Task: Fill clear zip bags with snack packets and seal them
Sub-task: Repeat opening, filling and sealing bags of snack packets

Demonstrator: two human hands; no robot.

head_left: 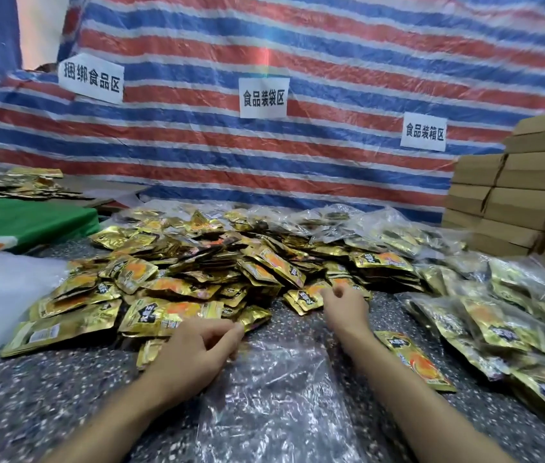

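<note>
Obs.: An empty clear bag (pixel 274 402) is laid flat on the speckled table (pixel 47 396), near centre, between the two forearms. Its mouth is judged to face the far side. The packet pile (pixel 197 262) is spread just beyond it. Filled bags (pixel 498 329) are heaped at the right and boxes (pixel 515 202) are stacked at far right. One loose packet (pixel 415 362) lies just right of the bag.

Hands: Held apart. The left hand (pixel 194 352) is set at the bag's far-left corner, fingers curled, thumb close to forefinger. Whether the bag's lip is pinched cannot be told. The right hand (pixel 344 309) is reached to the near edge of the pile, fingers curled at a pile packet (pixel 306 297). A firm hold cannot be confirmed, as the fingertips are blurred.

Step judged: Packets are being gathered for this bag; nothing is seen inside it.

Method notes:
- The lip should be lifted and held open by the left hand, so that packets can be slid in flat rather than dropped.
- Packets are best taken as a small squared stack, faces aligned, and pushed to the bottom so that the zip track is left clear.
- The foil is likely slippery, so a pinch across the stack's edges is advised.
- Air should be pressed out before the zip is run from one end to the other.
</note>
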